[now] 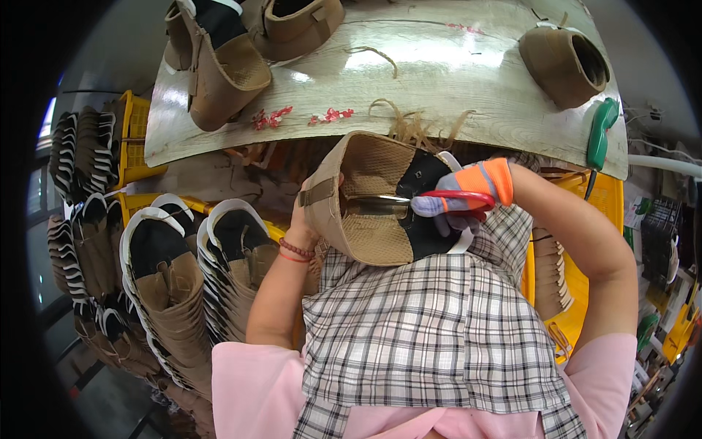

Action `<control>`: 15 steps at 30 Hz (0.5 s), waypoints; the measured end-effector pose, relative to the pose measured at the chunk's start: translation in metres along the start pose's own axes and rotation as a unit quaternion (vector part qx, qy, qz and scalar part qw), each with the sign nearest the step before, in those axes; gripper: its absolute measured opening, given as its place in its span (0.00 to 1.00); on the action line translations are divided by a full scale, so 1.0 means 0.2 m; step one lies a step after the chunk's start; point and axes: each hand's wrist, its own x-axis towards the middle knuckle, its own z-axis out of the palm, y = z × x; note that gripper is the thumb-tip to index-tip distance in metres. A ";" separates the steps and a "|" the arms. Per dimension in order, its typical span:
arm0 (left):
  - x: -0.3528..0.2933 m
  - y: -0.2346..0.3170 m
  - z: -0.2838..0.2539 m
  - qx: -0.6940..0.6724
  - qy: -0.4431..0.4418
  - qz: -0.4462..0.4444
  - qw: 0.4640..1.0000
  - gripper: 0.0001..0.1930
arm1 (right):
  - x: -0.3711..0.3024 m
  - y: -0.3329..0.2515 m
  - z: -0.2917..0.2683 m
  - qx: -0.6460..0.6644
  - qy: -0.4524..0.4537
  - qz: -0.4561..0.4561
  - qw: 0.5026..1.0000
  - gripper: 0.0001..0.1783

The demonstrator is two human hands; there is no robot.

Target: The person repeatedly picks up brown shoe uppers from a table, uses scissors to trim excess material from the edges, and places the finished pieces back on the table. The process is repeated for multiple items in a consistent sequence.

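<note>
A tan and black shoe upper [380,249] sits in front of me, at the near edge of the table, with its mesh-lined inside facing up. My left hand [301,219] grips its left side, the fingers mostly hidden behind it. My right hand [457,183], in a grey and orange glove, is closed on a pair of scissors [479,197] with red handles. Their metal blades point left and lie over the inside of the upper. Tan loose threads [411,128] stick up at the upper's far side.
More tan shoe uppers [227,84] stand at the table's far left, and another upper [559,66] at its far right. A green-handled tool [603,132] lies at the right edge of the table [439,80]. Stacked uppers [172,293] fill the left side, by yellow crates [135,139].
</note>
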 end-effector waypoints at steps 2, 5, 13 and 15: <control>0.00 -0.01 -0.04 0.010 0.003 0.004 1.000 0.19 | 0.03 -0.03 -0.02 -0.006 -0.017 0.031 0.999 0.47; 0.01 -0.01 -0.07 0.028 0.002 0.006 1.000 0.17 | 0.07 -0.05 -0.04 -0.017 -0.035 0.040 0.998 0.38; 0.01 0.00 -0.10 0.128 -0.033 0.040 0.990 0.18 | 0.10 -0.07 -0.06 -0.004 -0.027 0.025 0.999 0.39; 0.01 0.00 -0.11 0.125 -0.018 0.037 0.991 0.18 | 0.09 -0.09 -0.05 -0.014 -0.009 0.016 1.000 0.48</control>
